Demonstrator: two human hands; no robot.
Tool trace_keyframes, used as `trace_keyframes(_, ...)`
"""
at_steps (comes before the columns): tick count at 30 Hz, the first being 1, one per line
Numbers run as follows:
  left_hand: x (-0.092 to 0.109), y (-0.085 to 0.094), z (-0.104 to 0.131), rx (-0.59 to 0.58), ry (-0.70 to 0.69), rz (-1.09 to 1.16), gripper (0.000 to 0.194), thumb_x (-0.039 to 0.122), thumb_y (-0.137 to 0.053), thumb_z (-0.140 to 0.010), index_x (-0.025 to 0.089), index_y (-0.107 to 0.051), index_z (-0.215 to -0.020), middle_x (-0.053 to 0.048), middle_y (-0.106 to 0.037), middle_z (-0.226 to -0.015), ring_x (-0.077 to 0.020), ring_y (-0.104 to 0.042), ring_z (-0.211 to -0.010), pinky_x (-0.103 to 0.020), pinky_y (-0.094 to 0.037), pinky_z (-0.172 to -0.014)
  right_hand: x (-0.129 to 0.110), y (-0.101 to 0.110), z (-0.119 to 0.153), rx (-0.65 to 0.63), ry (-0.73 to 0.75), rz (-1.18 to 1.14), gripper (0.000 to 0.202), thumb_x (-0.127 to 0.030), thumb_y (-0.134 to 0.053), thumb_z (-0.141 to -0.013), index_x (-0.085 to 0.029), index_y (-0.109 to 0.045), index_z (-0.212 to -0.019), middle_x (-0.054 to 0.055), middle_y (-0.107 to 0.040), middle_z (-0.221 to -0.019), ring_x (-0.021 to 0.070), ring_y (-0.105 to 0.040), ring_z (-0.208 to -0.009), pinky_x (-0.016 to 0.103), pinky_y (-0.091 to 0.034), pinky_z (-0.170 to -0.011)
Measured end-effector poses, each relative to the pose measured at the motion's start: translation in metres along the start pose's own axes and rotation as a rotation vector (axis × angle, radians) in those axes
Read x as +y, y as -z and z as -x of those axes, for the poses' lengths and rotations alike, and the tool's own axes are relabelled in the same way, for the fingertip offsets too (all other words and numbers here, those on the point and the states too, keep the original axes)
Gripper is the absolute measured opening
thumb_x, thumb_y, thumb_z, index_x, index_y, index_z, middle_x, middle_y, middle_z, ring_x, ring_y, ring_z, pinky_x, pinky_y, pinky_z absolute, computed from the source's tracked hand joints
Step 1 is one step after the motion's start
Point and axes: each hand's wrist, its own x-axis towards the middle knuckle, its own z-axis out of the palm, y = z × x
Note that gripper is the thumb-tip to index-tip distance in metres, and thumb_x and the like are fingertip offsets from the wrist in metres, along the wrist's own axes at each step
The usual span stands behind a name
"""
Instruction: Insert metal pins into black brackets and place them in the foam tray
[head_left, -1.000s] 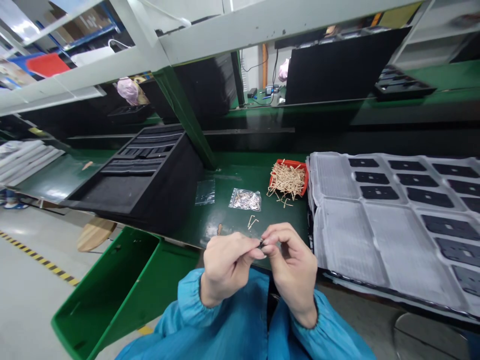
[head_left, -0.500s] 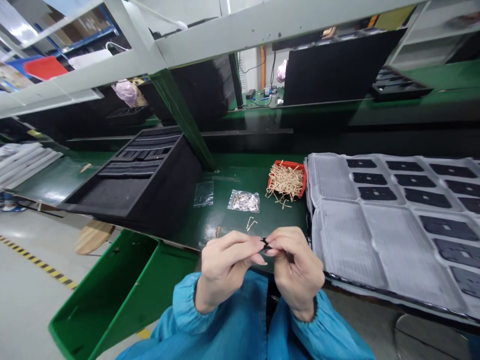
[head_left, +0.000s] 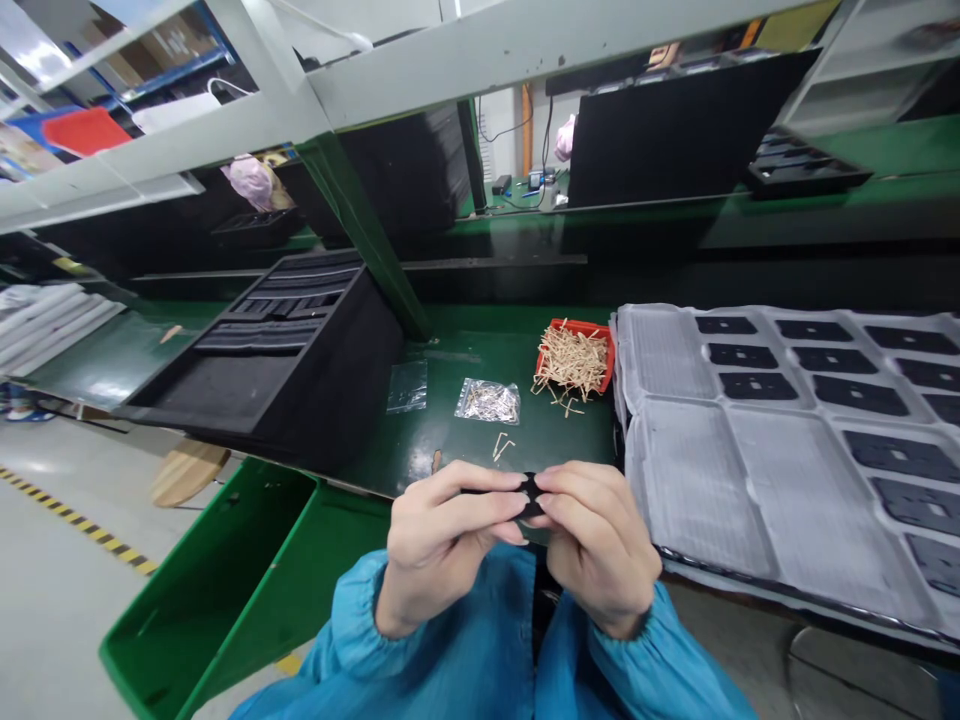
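Note:
My left hand (head_left: 450, 535) and my right hand (head_left: 600, 530) meet in front of my chest, above the bench's front edge. Between their fingertips they pinch a small black part (head_left: 531, 494), mostly covered by the fingers. Just beyond the hands, two thin bent metal pieces (head_left: 502, 446) lie on the green bench top (head_left: 450, 345). A clear bag of small metal pieces (head_left: 489, 401) is behind them. Farther right, a red bin (head_left: 609, 350) is heaped with bent brass-coloured strips (head_left: 574, 358), a few of them lying outside it.
White trays (head_left: 697, 470) with flat black plates (head_left: 757, 385) fill the right side. A large black divided box (head_left: 300, 370) stands at left, a green crate (head_left: 300, 580) below it. An empty clear bag (head_left: 407, 387) lies beside the box. A green post (head_left: 367, 230) rises behind.
Both hands have moved slightly apart, and more of the black part shows between the fingertips. It is still held by both hands.

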Motion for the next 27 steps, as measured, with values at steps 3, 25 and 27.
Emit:
trace_keyframes(3,0.000,-0.001,0.001,-0.031,0.049,0.027,0.019,0.014,-0.076,-0.093,0.017,-0.080,-0.111,-0.009,-0.078,-0.107,-0.0187,-0.079,-0.093,-0.026,-0.066,-0.077,0.000,0.000,0.003,0.007,0.015,0.005,0.019,0.006,-0.064,-0.088,-0.012,-0.068,-0.092,0.010,-0.074,-0.090,0.0215,-0.070,-0.091,0.038,-0.060,-0.072)
trace_keyframes(25,0.004,-0.012,0.003,0.119,-0.136,-0.042,0.014,0.017,-0.076,-0.094,0.014,-0.078,-0.107,-0.011,-0.078,-0.113,-0.0199,-0.079,-0.093,-0.030,-0.069,-0.077,0.003,-0.004,0.004,0.187,0.068,0.034,0.005,-0.014,-0.067,-0.096,-0.018,-0.068,-0.094,0.006,-0.077,-0.092,0.0214,-0.073,-0.086,0.038,-0.064,-0.064)
trace_keyframes(27,0.006,-0.012,-0.001,0.132,-0.183,-0.019,0.015,0.020,-0.076,-0.094,0.014,-0.077,-0.107,-0.010,-0.079,-0.110,-0.0213,-0.079,-0.092,-0.032,-0.070,-0.074,-0.001,-0.002,-0.001,0.232,0.058,0.034,0.009,-0.020,-0.069,-0.097,-0.016,-0.067,-0.089,0.007,-0.076,-0.091,0.0204,-0.074,-0.083,0.037,-0.065,-0.063)
